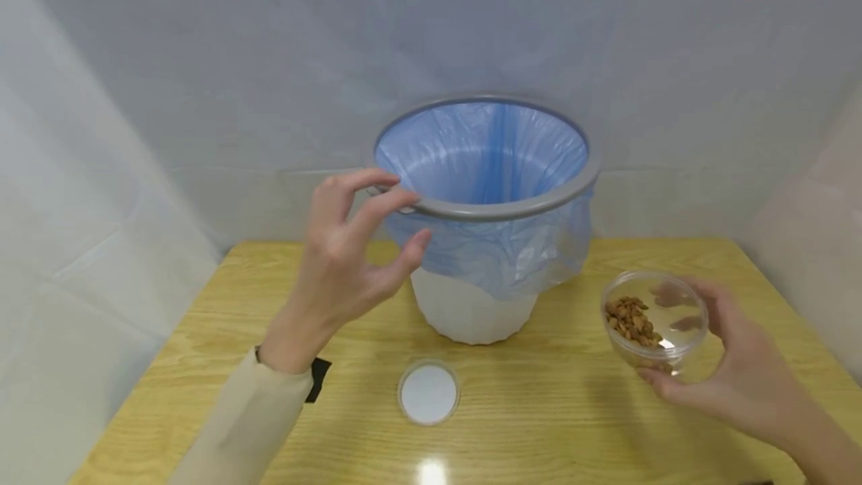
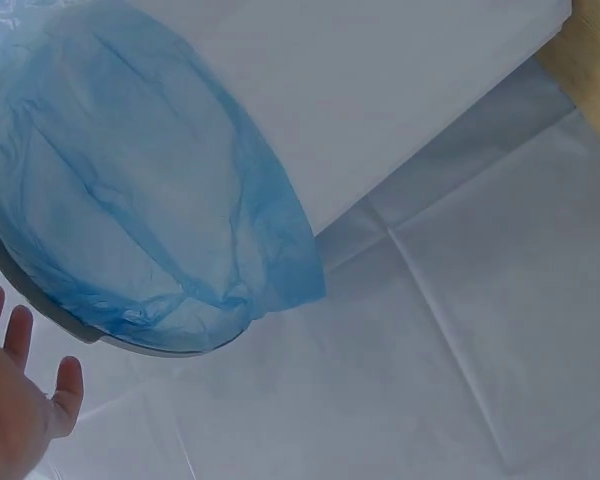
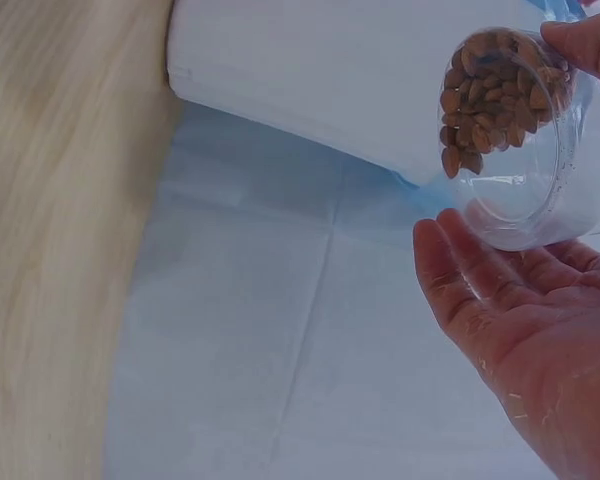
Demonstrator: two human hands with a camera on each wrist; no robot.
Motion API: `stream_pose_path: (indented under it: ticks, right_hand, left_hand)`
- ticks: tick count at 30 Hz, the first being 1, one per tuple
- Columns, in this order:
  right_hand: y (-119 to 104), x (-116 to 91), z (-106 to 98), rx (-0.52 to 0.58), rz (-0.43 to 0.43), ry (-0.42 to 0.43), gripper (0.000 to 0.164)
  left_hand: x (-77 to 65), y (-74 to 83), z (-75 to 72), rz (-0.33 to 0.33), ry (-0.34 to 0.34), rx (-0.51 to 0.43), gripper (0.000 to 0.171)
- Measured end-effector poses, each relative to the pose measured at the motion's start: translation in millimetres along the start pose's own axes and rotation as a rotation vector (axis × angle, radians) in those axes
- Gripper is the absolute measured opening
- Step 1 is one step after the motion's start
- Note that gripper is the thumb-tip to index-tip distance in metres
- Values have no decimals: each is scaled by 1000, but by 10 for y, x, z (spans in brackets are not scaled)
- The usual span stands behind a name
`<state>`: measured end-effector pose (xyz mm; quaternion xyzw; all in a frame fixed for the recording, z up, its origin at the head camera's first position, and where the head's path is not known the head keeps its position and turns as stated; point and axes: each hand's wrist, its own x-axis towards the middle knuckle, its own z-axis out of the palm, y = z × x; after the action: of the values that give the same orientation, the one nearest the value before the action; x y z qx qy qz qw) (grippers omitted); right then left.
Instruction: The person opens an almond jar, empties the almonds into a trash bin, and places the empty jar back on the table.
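A white bin (image 1: 474,305) stands on the table, lined with a blue bin bag (image 1: 488,260) folded over its grey rim (image 1: 512,208). My left hand (image 1: 353,253) is at the rim's left side with fingers loosely bent; in the left wrist view this hand (image 2: 20,400) shows a small gap from the rim. My right hand (image 1: 741,365) grips a clear plastic cup (image 1: 622,354), tilted, to the right of the bin. Almonds (image 1: 631,320) lie heaped along one side inside it. In the right wrist view, the thumb and fingers (image 3: 450,270) are around the cup.
A round clear lid or dish with a white disc (image 1: 428,394) lies on the wooden table (image 1: 525,425) in front of the bin. A small black piece (image 1: 318,380) shows beside my left sleeve. Pale sheeting (image 1: 303,81) hangs behind and at the sides.
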<state>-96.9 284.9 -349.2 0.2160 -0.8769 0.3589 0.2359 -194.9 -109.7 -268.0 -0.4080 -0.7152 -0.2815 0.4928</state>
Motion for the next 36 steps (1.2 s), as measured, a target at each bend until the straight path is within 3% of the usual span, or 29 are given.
stream_pose_path:
  ticks: [13,22,36]
  right_hand:
    - [117,167,-178,17,-102,86,121]
    - [93,219,-246,-22,-72,146,122]
    - [81,365,-315,21,-112,159,123]
  left_hand:
    - [13,-129,82,115,-54,66,30]
    - [6,-194,143,160,-55,71,32]
    - [-9,-175,262,124,-43,118,33]
